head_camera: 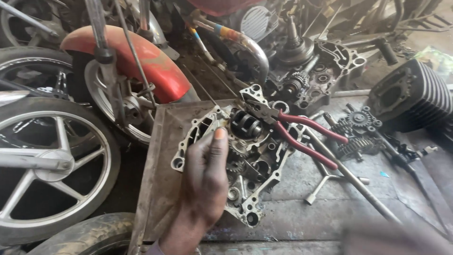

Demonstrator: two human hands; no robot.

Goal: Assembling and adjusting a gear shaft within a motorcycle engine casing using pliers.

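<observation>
The left hand [205, 182], low centre, rests open-fingered on the engine case [236, 156], mid-teardown; the red-handled pliers [292, 130] lie just right, ungripped.

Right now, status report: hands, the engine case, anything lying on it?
Left hand resting open on engine case, nothing held. Right hand out of view. Red-handled pliers lying across the case's upper right.

Left hand [204, 182] rests on engine crankcase [236, 156].
</observation>
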